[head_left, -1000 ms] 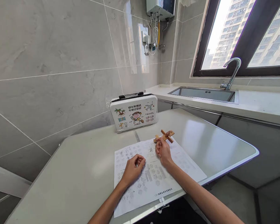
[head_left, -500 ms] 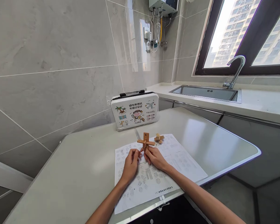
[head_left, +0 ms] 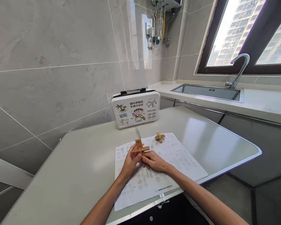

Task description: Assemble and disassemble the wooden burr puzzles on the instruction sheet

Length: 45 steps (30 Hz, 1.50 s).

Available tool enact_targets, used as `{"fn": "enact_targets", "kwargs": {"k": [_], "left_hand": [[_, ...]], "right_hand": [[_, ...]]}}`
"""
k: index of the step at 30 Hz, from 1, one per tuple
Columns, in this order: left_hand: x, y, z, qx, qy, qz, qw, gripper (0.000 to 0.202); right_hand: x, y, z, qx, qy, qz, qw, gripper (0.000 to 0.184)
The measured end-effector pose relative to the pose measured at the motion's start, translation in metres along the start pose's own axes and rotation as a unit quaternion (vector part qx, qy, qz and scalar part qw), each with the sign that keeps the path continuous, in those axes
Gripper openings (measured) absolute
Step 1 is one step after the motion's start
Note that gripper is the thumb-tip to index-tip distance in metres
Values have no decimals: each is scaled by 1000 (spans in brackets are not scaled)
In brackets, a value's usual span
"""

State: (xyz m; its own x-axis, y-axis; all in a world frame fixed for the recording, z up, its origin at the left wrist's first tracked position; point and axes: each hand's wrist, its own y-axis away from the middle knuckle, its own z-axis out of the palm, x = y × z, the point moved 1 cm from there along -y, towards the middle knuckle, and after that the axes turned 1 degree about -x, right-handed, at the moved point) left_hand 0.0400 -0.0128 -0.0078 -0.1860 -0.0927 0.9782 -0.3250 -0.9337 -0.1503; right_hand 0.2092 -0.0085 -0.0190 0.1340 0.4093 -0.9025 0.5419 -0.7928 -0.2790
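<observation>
A wooden cross-shaped puzzle is held just above a printed instruction sheet on a grey table. My left hand grips the puzzle from the left, fingers curled on it. My right hand pinches it from the right and below. A second, smaller wooden puzzle lies on the sheet's far edge, to the right of and beyond my hands, untouched.
A white tin case with cartoon travel pictures stands upright at the table's back against the tiled wall. A sink with a tap is set in the counter at the right, under a window. The table's right edge drops off.
My right hand brought the cross puzzle from the sheet's far right to its middle. My left hand rose off the paper and took hold of it too. The smaller puzzle stayed on the sheet.
</observation>
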Motion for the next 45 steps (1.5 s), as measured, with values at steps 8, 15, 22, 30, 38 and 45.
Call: {"fn": "enact_targets", "kwargs": {"k": [8, 15, 22, 30, 38, 45], "left_hand": [[0, -4, 0, 8, 7, 3, 1000, 63], [-4, -3, -2, 19, 47, -9, 999, 59], [0, -5, -1, -4, 99, -29, 995, 55], [0, -7, -3, -24, 109, -35, 993, 54], [6, -6, -2, -19, 79, -11, 997, 63], [1, -8, -6, -22, 95, -26, 995, 59]], "right_hand": [[6, -1, -1, 32, -4, 17, 999, 54], [3, -3, -1, 24, -38, 14, 999, 53], [3, -3, -2, 26, -43, 2, 999, 48], [2, -2, -3, 60, -1, -1, 998, 48], [5, -2, -3, 66, 23, 14, 997, 49], [4, -3, -4, 74, 48, 16, 996, 51]]}}
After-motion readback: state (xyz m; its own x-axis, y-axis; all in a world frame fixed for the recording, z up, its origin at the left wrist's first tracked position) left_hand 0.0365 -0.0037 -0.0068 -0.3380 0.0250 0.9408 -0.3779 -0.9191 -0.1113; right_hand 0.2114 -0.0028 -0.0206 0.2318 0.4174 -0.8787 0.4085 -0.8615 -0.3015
